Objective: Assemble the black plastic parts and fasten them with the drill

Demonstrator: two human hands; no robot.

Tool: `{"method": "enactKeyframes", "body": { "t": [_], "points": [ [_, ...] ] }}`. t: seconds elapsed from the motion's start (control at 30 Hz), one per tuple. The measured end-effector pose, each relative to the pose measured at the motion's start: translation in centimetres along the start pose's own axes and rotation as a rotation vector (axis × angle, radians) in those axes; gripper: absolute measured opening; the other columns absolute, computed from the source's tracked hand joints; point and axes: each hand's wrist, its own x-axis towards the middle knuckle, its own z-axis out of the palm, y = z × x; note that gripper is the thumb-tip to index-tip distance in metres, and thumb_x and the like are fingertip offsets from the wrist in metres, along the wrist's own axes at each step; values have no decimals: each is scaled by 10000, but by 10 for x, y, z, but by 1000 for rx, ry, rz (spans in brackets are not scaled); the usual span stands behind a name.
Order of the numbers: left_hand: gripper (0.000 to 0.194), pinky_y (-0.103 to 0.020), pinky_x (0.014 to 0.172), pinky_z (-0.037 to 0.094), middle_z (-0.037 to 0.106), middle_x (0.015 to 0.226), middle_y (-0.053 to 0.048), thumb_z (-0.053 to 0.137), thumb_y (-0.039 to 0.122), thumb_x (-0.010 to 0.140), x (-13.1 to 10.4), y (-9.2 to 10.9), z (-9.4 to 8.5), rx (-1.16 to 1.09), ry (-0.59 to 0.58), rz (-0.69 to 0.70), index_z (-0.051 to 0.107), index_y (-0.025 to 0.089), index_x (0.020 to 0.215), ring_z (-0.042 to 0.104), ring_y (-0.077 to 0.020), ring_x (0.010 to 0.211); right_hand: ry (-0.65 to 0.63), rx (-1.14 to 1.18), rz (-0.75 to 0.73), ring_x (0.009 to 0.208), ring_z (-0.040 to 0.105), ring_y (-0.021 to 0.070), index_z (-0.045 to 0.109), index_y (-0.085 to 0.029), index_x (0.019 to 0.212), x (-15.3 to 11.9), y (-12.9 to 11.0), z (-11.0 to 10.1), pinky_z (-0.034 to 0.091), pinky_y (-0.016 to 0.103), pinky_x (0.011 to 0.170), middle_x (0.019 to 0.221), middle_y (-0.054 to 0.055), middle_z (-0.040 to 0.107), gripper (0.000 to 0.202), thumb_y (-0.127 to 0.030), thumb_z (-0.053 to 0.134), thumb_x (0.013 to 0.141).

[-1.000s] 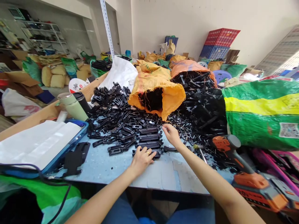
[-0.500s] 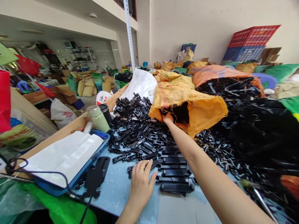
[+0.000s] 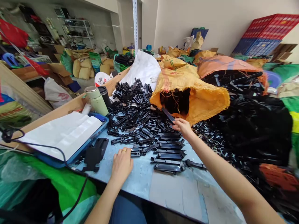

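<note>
My right hand [image 3: 182,127] pinches a long flat black bar [image 3: 168,115] by its near end, just in front of the mouth of an orange woven sack [image 3: 205,104]. The bar tilts up toward the sack's dark opening. On the blue table top, my left hand [image 3: 122,161] rests with its fingers curled down beside a small black linkage part [image 3: 137,152]; its fingertips are hidden, so I cannot make out what they grip. Between the hands lies a row of long black bar assemblies [image 3: 169,168]. Behind them spreads a heap of small black linkage parts [image 3: 134,102].
A blue tray [image 3: 100,132] with a white sheet stands left, near a green flask [image 3: 96,101] and a dark cup [image 3: 104,95]. A flat black plate [image 3: 95,155] lies in front. Loose bolts [image 3: 210,133] and a large black pile [image 3: 257,130] fill the right side.
My right hand has come out of the sack with a black bar in it. My left hand has curled its fingers and sits slightly further left. The view has shifted.
</note>
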Motion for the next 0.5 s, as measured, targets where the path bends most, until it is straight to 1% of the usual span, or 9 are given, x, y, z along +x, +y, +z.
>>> {"method": "enactKeyframes", "body": {
  "t": [0.1,0.17,0.23,0.27,0.33,0.4,0.43,0.47,0.5],
  "points": [
    [236,-379,789,403,572,972,-99,429,138,803,-4,-4,7,-3,-24,14,551,174,1002,516,-260,943,-199,208,55,671,626,157,546,-165,852,-82,23,-38,513,296,645,775,60,657,256,-333,624,675],
    [197,-369,798,414,566,949,-99,471,162,785,-6,-8,11,-40,-19,16,555,171,964,519,-257,942,-327,224,61,675,616,159,538,-174,792,-134,39,-62,498,302,648,755,44,649,227,-335,641,670],
    [147,-374,808,427,561,924,-92,517,197,754,-9,-10,12,-128,38,17,553,173,895,526,-256,938,-397,52,8,656,592,155,542,-173,729,-180,53,-86,479,296,636,704,26,626,191,-323,647,677],
    [131,-381,826,430,563,928,-88,535,214,739,-11,-10,12,-203,102,27,545,178,864,527,-255,949,-420,-74,-29,647,579,154,546,-173,706,-201,60,-97,470,294,632,684,21,614,174,-315,644,682],
    [127,-395,885,420,575,976,-80,558,251,728,-17,-2,10,-419,292,69,521,189,832,522,-247,1010,-439,-344,-91,657,568,163,562,-181,708,-235,72,-114,461,300,641,685,21,610,133,-294,630,691],
    [153,-392,931,406,585,1025,-75,565,288,746,-24,17,6,-669,470,96,514,190,851,520,-229,1058,-385,-563,-135,718,579,187,583,-195,800,-257,81,-119,461,326,689,760,36,628,134,-274,613,697],
    [177,-386,927,415,594,1017,-72,567,310,759,-28,30,5,-779,508,93,520,185,875,535,-220,1044,-334,-642,-162,785,584,208,587,-198,887,-263,84,-115,459,349,735,842,56,637,208,-275,615,696],
    [208,-376,906,435,604,990,-68,571,333,767,-32,45,3,-874,500,83,529,180,902,559,-211,1004,-278,-697,-196,872,577,235,574,-198,988,-266,86,-107,448,380,788,944,81,631,309,-285,622,696],
    [240,-362,873,458,615,958,-62,572,354,774,-36,61,2,-954,450,77,539,174,929,583,-201,952,-233,-727,-238,955,555,261,549,-195,1078,-266,86,-96,429,412,838,1036,105,609,401,-294,628,699]
  ]
}}
